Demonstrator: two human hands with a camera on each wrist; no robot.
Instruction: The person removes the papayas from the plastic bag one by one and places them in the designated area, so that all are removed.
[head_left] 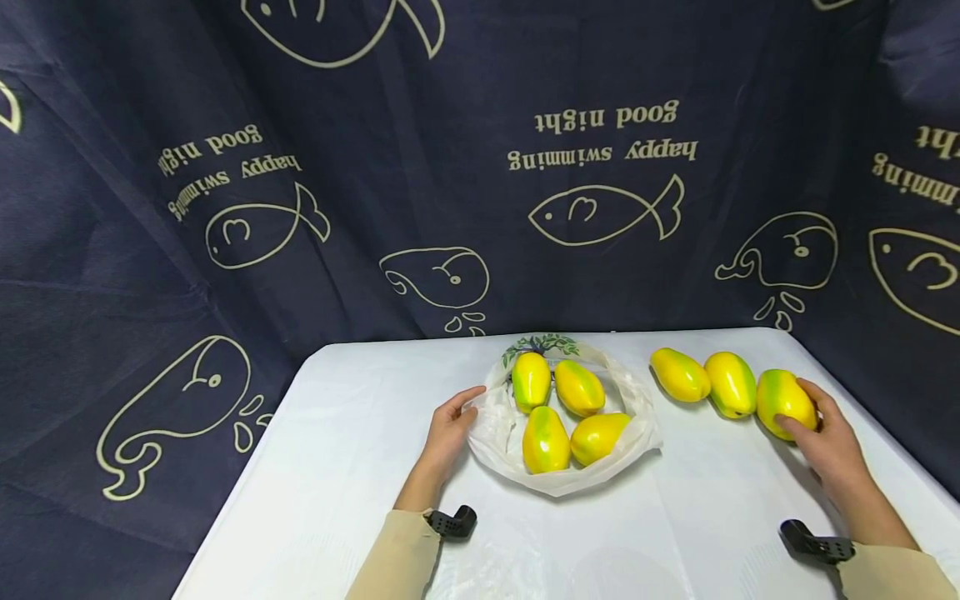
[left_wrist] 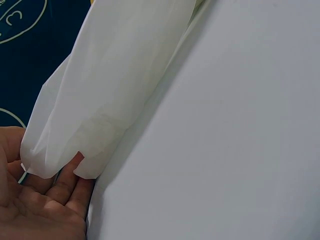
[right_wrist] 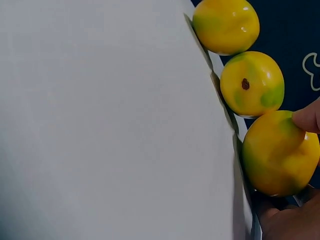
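A whitish translucent plastic bag (head_left: pixel 491 446) lies with its mouth spread wide and its rim turned outward. Inside it sit several glossy yellow-green papayas (head_left: pixel 546 442). My left hand (head_left: pixel 447 433) holds the bag's left rim, with the film (left_wrist: pixel 100 90) between thumb and fingers in the left wrist view. At the table's right, my right hand (head_left: pixel 832 442) grips the nearest papaya (head_left: pixel 786 402) of a row, thumb on the near side and fingers round the far right side. Touching that fruit is a second papaya (right_wrist: pixel 252 84), with a third papaya (right_wrist: pixel 226 26) beyond it.
A white-covered table (head_left: pixel 337 475) carries everything. Behind and beside it hangs a dark blue cloth (head_left: pixel 450 167) with fish drawings and lettering. The papaya row stands toward the table's far right edge. Each wrist wears a black device (head_left: pixel 452 522).
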